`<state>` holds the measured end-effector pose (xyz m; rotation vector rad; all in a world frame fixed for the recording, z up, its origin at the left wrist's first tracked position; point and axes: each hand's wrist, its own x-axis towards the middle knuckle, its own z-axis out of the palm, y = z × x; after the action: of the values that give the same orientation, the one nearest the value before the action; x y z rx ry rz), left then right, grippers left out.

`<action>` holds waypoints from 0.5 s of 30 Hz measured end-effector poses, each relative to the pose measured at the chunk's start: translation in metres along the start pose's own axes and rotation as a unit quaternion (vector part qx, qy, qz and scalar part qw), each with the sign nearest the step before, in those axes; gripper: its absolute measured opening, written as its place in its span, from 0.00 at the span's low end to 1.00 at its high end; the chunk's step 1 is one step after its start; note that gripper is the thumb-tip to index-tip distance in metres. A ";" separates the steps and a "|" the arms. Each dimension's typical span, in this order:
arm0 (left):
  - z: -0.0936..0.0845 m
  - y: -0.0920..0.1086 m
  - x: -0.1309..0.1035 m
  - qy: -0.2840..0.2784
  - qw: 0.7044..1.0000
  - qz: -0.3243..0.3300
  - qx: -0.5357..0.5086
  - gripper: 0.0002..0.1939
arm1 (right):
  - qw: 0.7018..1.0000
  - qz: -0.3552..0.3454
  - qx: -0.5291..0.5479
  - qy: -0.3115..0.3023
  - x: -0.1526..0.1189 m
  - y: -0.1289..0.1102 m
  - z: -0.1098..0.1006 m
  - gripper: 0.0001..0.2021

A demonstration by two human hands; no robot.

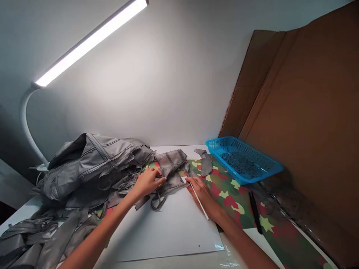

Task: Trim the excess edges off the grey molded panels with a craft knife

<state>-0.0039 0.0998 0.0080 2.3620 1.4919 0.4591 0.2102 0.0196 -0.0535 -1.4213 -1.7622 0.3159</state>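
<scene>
My left hand (148, 181) rests on grey leather-like scraps, its thumb held apart from the fingers. Just beyond it lies a grey cut piece with seams (171, 160). My right hand (202, 194) is closed around a thin white stick (199, 201), which slants back over the hand toward the wrist. Its fingertips are beside the edge of a grey scrap (175, 182); whether they touch it I cannot tell. Under both hands lies a white board (165, 228), with a loop of grey strip (159, 201) at its far edge.
A heap of grey leather-like material (103, 160) fills the left side, with loose strips (61, 231) in front. A blue basket (256, 178) holds dark bits. Black tweezers (255, 213) lie on the camouflage-patterned cloth (230, 194). Cardboard (303, 112) stands right; a lit lamp (92, 43) hangs above.
</scene>
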 end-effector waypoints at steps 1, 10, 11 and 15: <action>0.005 0.002 0.002 -0.009 1.000 -0.007 -0.007 0.12 | 1.000 -0.004 -0.012 0.000 0.000 0.002 0.001 0.11; -0.013 0.006 -0.011 0.051 0.972 -0.114 -0.199 0.10 | 0.996 -0.040 -0.070 0.021 -0.002 -0.012 -0.006 0.09; -0.015 0.007 -0.013 0.050 0.962 -0.119 -0.239 0.11 | 0.996 -0.045 -0.069 0.022 -0.002 -0.015 -0.007 0.09; -0.009 0.017 -0.031 0.023 0.910 -0.155 -0.383 0.18 | 0.996 -0.060 -0.064 0.029 -0.001 -0.025 -0.008 0.09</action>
<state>-0.0063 0.0658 0.0207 1.4878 1.3337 0.8342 0.1990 0.0078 -0.0326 -1.3912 -1.8399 0.0983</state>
